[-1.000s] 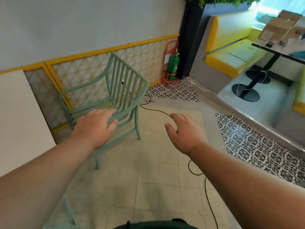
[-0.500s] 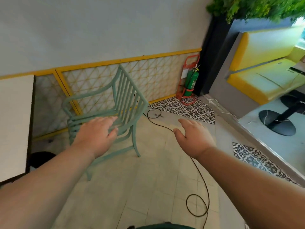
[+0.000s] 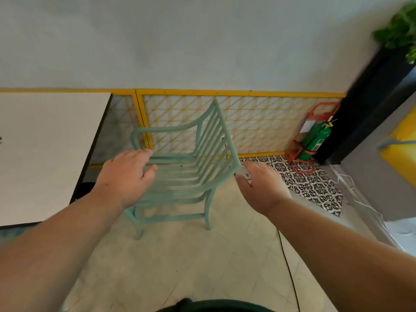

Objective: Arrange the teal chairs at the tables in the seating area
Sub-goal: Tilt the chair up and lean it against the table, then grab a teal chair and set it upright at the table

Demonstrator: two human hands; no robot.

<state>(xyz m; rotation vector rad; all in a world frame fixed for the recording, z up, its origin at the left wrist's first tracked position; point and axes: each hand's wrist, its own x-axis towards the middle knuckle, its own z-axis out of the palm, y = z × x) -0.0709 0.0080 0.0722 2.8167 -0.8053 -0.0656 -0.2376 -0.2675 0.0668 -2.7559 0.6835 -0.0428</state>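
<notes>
A teal slatted armchair [image 3: 191, 174] stands on the tiled floor facing left toward the white table [image 3: 45, 154]. Its back is near the yellow lattice wall panel. My left hand [image 3: 126, 176] hovers over the chair's near front corner with fingers apart and nothing in it; the near armrest is hidden under it. My right hand [image 3: 258, 188] is at the near end of the backrest's top rail. The rail end sits between thumb and fingers, and whether they have closed on it is unclear.
A green fire extinguisher [image 3: 315, 138] in a red stand sits against the wall at right, beside a black pillar [image 3: 364, 109]. A black cable [image 3: 290, 271] runs across the floor under my right arm. A yellow bench [image 3: 403, 152] and patterned floor tiles [image 3: 308, 183] lie at right.
The view has swung left, so the table now fills the left side. Both hands have moved forward to the chair, and my right hand has reached the backrest's near end.
</notes>
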